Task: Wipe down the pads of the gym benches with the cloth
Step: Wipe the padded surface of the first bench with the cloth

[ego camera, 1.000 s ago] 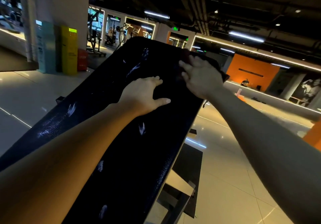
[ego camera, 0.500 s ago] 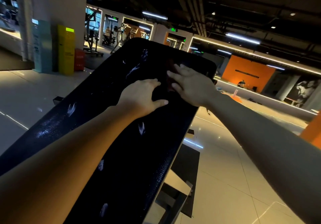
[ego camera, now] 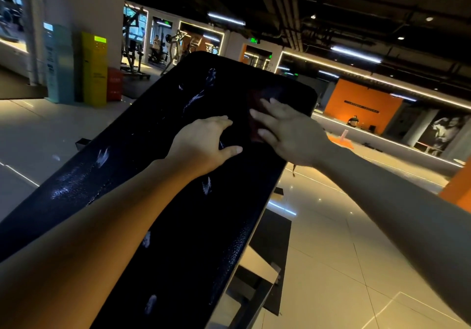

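Observation:
A long black bench pad [ego camera: 163,201] runs from the bottom of the view up to the middle, with pale scuff marks on its textured surface. My left hand [ego camera: 204,145] rests flat on the pad near its middle, fingers spread, holding nothing. My right hand [ego camera: 288,129] lies just to the right of it and presses a dark reddish cloth [ego camera: 254,104] against the pad's upper right part. Most of the cloth is hidden under the palm; only its far edge shows past the fingertips.
The bench's metal frame [ego camera: 257,277] and a dark floor mat [ego camera: 275,247] lie under the pad's right side. Glossy tiled floor [ego camera: 344,265] spreads to the right. A yellow cabinet [ego camera: 94,71], a teal cabinet [ego camera: 58,63] and a pillar stand at the left, gym machines behind.
My right hand has slid the cloth from the pad's far right corner down and leftward, closer to my left hand. The left hand has stayed in place.

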Action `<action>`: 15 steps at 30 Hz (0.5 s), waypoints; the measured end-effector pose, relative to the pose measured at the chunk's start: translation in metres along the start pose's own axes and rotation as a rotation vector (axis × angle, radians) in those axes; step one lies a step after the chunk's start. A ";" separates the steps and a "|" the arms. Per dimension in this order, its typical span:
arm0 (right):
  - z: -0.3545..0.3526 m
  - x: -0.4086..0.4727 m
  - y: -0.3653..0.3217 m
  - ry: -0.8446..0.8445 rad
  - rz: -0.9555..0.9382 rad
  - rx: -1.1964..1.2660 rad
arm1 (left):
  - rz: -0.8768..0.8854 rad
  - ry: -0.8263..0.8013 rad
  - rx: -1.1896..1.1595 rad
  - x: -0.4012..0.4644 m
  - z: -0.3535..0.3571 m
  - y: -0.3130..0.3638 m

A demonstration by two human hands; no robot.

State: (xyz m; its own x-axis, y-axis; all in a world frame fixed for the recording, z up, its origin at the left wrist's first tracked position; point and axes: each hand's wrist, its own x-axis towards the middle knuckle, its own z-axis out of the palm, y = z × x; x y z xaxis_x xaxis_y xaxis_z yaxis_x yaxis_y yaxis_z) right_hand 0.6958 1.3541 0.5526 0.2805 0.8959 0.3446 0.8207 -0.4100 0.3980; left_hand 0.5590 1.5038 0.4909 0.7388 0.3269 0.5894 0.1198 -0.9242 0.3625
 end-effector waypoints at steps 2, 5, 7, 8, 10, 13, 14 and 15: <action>-0.004 -0.009 0.012 -0.021 -0.031 0.000 | -0.001 -0.003 -0.007 -0.003 -0.002 0.000; -0.009 0.010 0.032 -0.052 0.077 -0.051 | 0.012 -0.031 0.004 -0.009 -0.004 -0.001; -0.010 0.030 0.028 -0.079 0.173 -0.062 | 0.009 -0.048 0.001 -0.012 -0.005 0.000; -0.009 0.038 0.021 -0.087 0.187 -0.071 | 0.007 -0.050 -0.001 -0.012 -0.006 0.000; -0.009 0.038 0.005 -0.110 0.134 -0.066 | 0.002 -0.049 0.000 -0.012 -0.006 0.001; -0.009 0.003 -0.002 -0.121 -0.026 -0.027 | -0.005 -0.041 0.001 -0.013 -0.006 0.001; -0.009 -0.010 0.002 -0.115 -0.055 -0.016 | -0.005 -0.040 -0.002 -0.014 -0.005 0.001; -0.011 -0.017 0.006 -0.108 -0.066 -0.020 | -0.006 -0.037 -0.007 -0.016 -0.005 0.000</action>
State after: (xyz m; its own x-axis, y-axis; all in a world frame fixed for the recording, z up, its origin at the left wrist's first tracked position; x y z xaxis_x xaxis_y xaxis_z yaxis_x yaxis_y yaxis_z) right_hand 0.6911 1.3342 0.5582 0.2794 0.9337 0.2237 0.8293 -0.3521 0.4339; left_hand 0.5439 1.4991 0.4847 0.7623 0.3244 0.5601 0.1196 -0.9211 0.3706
